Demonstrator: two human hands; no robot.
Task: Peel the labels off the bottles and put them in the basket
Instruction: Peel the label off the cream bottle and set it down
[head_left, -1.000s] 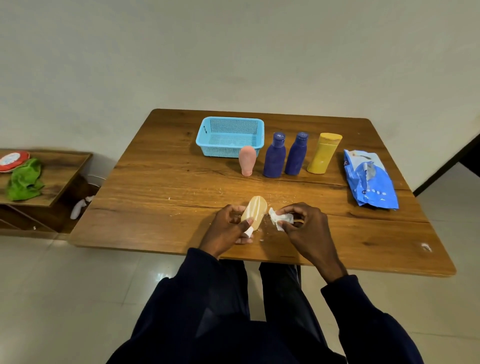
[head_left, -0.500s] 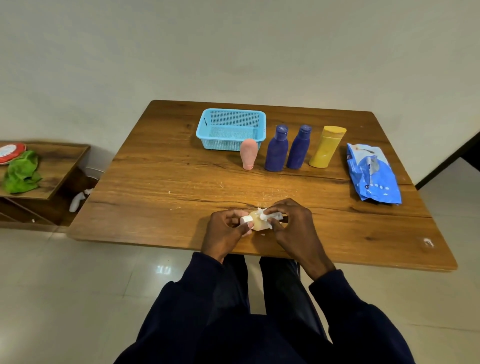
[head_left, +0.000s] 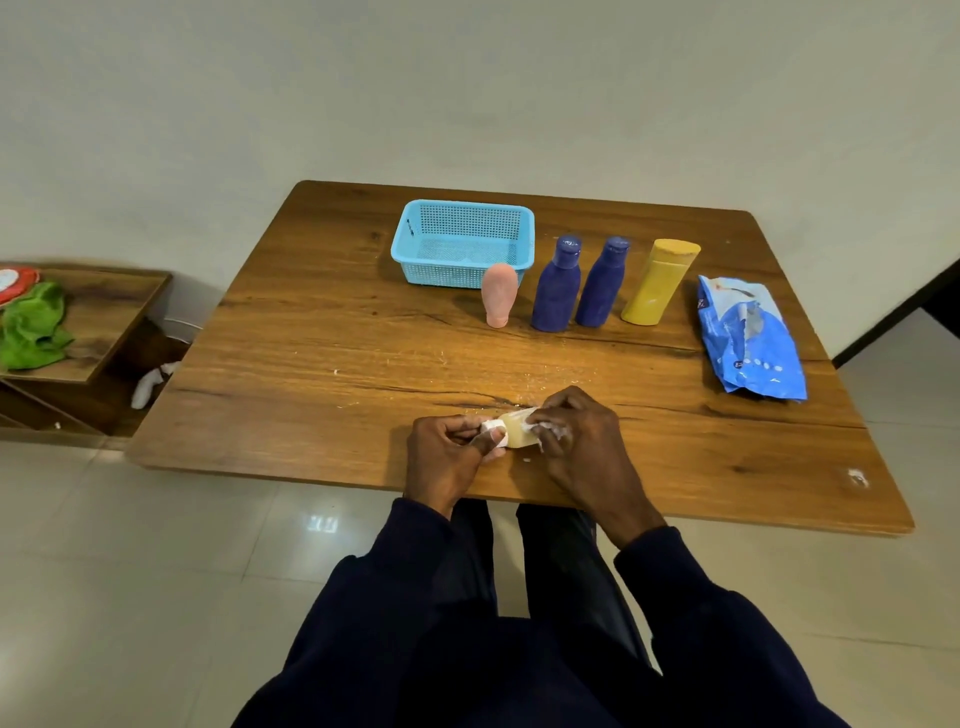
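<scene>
1. Left hand (head_left: 447, 457) – fingers curled, with thumb and fingertips gripping the white-capped end of the small beige plastic bottle (head_left: 519, 436).
2. Right hand (head_left: 582, 441) – fingers curled over the other end of the same bottle, pinching crumpled white paper label (head_left: 551, 429) against it.
3. The beige bottle lies on its side between both hands, at the surface of the brown wooden table (head_left: 322, 374). It is well in front of the light-blue perforated plastic basket (head_left: 457, 273).
4. White flecks are scattered on the wood between the hands and the basket.
5. A pink plastic bottle (head_left: 500, 295) stands just in front of the basket's front-right corner.
6. To the right of the basket stand two dark-blue bottles (head_left: 557, 291), side by side, then a yellow cylindrical bottle (head_left: 658, 283).
7. A blue-and-white foil pouch (head_left: 748, 338) lies flat further right of the basket.
8. A green cloth (head_left: 31, 327) lies on a low wooden shelf far to the left of the basket.
</scene>
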